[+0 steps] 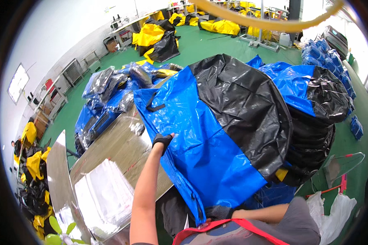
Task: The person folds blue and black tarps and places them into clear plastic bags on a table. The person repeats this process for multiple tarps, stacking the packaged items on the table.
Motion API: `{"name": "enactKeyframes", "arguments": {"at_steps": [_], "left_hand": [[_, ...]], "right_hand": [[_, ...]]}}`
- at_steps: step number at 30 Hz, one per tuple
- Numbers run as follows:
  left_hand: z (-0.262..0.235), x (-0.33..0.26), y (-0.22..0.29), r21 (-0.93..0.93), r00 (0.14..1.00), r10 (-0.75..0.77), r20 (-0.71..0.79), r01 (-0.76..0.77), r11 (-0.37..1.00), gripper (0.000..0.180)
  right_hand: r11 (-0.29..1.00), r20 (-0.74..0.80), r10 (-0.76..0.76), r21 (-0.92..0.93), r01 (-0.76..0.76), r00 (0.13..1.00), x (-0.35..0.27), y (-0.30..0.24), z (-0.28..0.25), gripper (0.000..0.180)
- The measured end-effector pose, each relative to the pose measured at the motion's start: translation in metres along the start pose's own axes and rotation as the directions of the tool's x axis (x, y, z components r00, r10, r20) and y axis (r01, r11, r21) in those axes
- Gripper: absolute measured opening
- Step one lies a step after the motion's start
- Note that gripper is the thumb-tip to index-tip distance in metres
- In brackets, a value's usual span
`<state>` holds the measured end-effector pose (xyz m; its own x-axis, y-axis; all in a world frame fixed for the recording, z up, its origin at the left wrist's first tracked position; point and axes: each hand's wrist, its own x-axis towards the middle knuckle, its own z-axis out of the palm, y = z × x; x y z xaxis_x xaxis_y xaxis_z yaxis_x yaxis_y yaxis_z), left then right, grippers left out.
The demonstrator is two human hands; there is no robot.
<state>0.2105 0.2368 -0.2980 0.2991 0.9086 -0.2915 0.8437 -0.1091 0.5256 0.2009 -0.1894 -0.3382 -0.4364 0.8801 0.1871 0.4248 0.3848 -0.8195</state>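
A large blue and black tarpaulin bag (204,134) lies spread in front of me, its round black end toward the far right. A black strap (154,104) shows near its far left corner. My left hand (162,142), in a dark fingerless glove, is closed on the bag's left edge, with one bare fingertip on the blue sheet. Down at the bag's near corner, close to my body, my right hand (218,213) wears a similar dark glove. It is closed on the blue edge there, its fingers partly hidden.
White sheets (104,196) lie stacked on the table (122,136). Plastic-wrapped blue bundles (110,94) sit beyond it. More blue and black bags (310,87) are piled at right. A wire stand (341,171) with white plastic bags is at near right; a yellow tube (270,22) curves overhead.
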Motion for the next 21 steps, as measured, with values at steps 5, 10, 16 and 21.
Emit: {"name": "enactKeyframes", "arguments": {"at_steps": [5,10,16,21], "left_hand": [[0.004,-0.028,-0.022,0.015,0.833,-0.18,-0.523,0.22,0.975,0.107],[-0.051,-0.012,-0.057,-0.435,0.951,-0.303,0.067,0.301,0.849,0.04],[-0.154,-0.1,-0.124,-0.318,0.861,0.448,-0.24,-0.506,0.802,0.041],[-0.226,-0.108,-0.299,-0.354,0.953,0.094,-0.288,-0.197,0.914,0.037]], "right_hand": [[0.971,0.404,0.238,-0.115,-0.209,0.883,0.038,-0.025,-0.021,0.047],[0.977,0.684,0.093,-0.203,0.066,0.723,0.106,-0.066,-0.031,0.039],[0.814,-0.017,-0.401,-0.465,0.347,0.916,0.188,-0.012,-0.182,0.032],[0.25,-0.517,-0.005,-0.829,-0.5,0.856,0.068,0.177,-0.335,0.071]]}}
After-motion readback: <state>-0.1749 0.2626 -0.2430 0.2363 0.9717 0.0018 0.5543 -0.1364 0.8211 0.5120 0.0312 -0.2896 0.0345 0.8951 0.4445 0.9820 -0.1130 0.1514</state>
